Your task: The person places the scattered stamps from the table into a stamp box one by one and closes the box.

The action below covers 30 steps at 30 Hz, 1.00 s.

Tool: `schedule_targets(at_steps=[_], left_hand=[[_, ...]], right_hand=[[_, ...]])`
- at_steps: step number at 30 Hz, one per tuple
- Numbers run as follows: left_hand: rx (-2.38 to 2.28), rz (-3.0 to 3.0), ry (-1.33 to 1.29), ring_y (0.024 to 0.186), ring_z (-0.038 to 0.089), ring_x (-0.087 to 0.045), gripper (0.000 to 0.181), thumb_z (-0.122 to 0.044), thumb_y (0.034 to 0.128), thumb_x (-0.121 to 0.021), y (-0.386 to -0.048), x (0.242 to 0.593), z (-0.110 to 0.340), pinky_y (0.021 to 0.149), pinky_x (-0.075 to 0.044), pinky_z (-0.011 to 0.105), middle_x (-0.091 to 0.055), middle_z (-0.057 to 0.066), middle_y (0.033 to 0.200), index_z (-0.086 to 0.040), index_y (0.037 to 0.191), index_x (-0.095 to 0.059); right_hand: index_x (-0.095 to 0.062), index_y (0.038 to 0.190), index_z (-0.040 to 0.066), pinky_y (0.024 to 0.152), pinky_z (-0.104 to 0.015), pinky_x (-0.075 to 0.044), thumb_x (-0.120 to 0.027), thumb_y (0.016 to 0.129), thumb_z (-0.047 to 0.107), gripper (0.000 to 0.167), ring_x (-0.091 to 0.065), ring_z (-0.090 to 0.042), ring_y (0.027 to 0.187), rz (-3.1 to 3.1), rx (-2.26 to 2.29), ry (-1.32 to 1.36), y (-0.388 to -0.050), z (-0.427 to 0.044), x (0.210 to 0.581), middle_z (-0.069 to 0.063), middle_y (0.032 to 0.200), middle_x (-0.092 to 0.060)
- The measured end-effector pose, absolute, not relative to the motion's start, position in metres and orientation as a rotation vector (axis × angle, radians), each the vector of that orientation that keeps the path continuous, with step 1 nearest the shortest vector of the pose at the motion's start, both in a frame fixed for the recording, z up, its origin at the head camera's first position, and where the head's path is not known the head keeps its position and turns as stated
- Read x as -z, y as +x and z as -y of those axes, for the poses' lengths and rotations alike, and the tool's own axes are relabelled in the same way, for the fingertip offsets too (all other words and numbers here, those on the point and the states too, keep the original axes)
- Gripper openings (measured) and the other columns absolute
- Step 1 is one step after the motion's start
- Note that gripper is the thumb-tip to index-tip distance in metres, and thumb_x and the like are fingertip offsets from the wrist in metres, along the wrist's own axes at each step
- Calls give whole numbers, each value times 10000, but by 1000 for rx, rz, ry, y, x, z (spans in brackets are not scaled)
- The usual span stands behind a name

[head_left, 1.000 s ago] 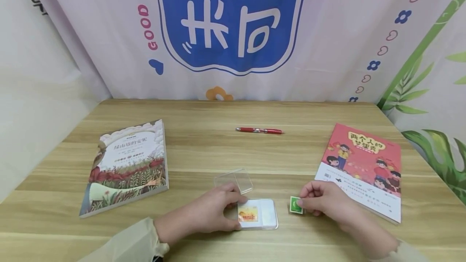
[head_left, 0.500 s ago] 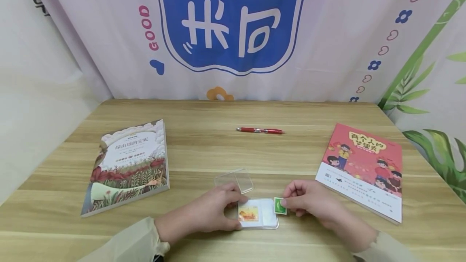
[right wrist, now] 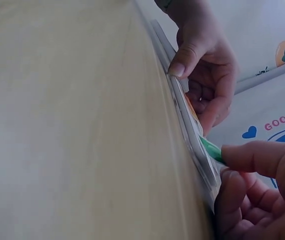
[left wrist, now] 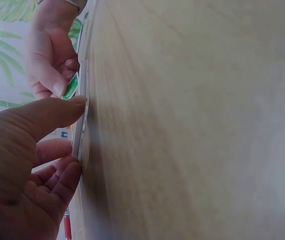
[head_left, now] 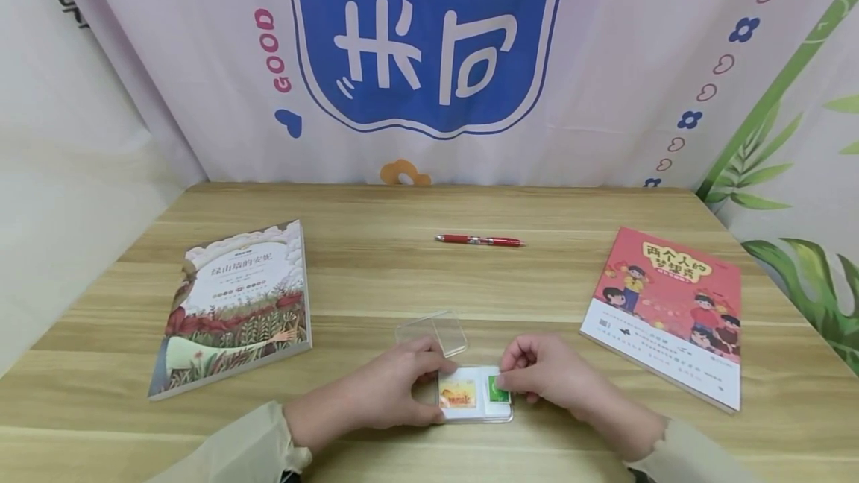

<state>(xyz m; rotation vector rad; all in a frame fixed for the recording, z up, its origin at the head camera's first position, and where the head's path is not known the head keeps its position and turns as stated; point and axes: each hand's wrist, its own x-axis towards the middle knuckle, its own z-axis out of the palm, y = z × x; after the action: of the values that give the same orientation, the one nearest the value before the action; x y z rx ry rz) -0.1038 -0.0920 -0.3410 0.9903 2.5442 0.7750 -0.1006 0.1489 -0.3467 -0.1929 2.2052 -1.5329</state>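
A shallow clear case with a white insert [head_left: 470,414] lies on the table, an orange-yellow stamp-like piece [head_left: 458,395] in its left part. My left hand [head_left: 396,386] grips the case's left end between thumb and fingers. Between thumb and forefinger my right hand [head_left: 553,375] pinches a small green stamp-like piece [head_left: 499,390] over the right part of the insert. The left wrist view shows the green piece [left wrist: 70,86] tilted at the case; in the right wrist view the green piece [right wrist: 211,150] meets the insert at a slant. Its right edge is hidden by my fingers.
A clear lid [head_left: 448,332] lies just behind the case, partly behind my left hand. Farther back is a red pen [head_left: 479,241]. One illustrated book [head_left: 235,304] lies at the left, a red and white book [head_left: 664,311] at the right. A printed curtain hangs behind the table [head_left: 362,259].
My right hand has moved left with the green piece, from beside the case to over the right part of its insert. The left hand and the case have stayed in place.
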Motion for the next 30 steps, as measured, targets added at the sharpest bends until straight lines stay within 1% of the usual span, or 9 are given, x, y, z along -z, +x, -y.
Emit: schedule_targets(at_steps=[10, 13, 16, 19, 23, 25, 28, 30], left_hand=[[-772, -2543, 993, 786, 50, -424, 490, -241, 731, -762, -103, 341, 92, 675, -389, 159, -462, -93, 945, -89, 1174, -616], [-751, -2541, 982, 791, 41, -427, 515, -253, 738, -754, -102, 340, 91, 682, -397, 155, -465, -95, 969, -91, 1202, -599], [-730, -2539, 987, 797, 38, -427, 539, -262, 748, -744, -101, 339, 91, 685, -402, 157, -469, -85, 990, -96, 1233, -577], [-749, -2559, 1004, 847, 44, -460, 548, -265, 755, -734, -100, 337, 93, 742, -431, 181, -497, -63, 1041, -103, 1249, -560], [-868, -2624, 997, 957, 128, -535, 529, -224, 771, -715, -101, 332, 99, 819, -477, 264, -527, -5, 1124, -87, 1254, -547], [-944, -2668, 976, 969, 181, -547, 522, -190, 772, -717, -104, 330, 103, 802, -492, 286, -532, 25, 1128, -72, 1252, -549], [-1015, -2736, 938, 961, 208, -547, 523, -159, 762, -726, -108, 329, 109, 787, -499, 310, -532, 50, 1136, -61, 1245, -552], [-1045, -2777, 908, 985, 226, -546, 552, -149, 749, -739, -110, 330, 111, 818, -496, 345, -526, 64, 1164, -59, 1257, -544]], right_hand=[[-589, 731, 44, 425, -177, -379, -719, 714, 58, 132, -446, -109, 526, -2410, 1399, -246, -98, -137, 348, -6, 647, -532], [-588, 734, 52, 421, -174, -370, -713, 711, 47, 128, -448, -111, 532, -2442, 1374, -259, -98, -135, 349, -6, 645, -522], [-592, 768, 52, 427, -176, -357, -716, 712, 50, 136, -444, -113, 544, -2447, 1373, -278, -98, -134, 349, -8, 648, -506], [-598, 820, 53, 449, -187, -361, -723, 732, 94, 157, -444, -114, 562, -2439, 1384, -299, -100, -137, 347, -12, 660, -501], [-608, 872, 48, 510, -197, -391, -709, 778, 170, 184, -463, -121, 618, -2455, 1399, -389, -106, -144, 341, -24, 714, -531], [-617, 893, 42, 554, -202, -419, -701, 790, 185, 195, -487, -130, 664, -2480, 1394, -462, -113, -145, 337, -27, 757, -557], [-637, 942, 18, 643, -223, -469, -701, 798, 177, 224, -533, -153, 759, -2513, 1370, -596, -125, -145, 333, -45, 832, -605], [-641, 990, 1, 706, -245, -494, -701, 803, 167, 257, -562, -180, 830, -2515, 1352, -658, -132, -144, 332, -70, 893, -630]])
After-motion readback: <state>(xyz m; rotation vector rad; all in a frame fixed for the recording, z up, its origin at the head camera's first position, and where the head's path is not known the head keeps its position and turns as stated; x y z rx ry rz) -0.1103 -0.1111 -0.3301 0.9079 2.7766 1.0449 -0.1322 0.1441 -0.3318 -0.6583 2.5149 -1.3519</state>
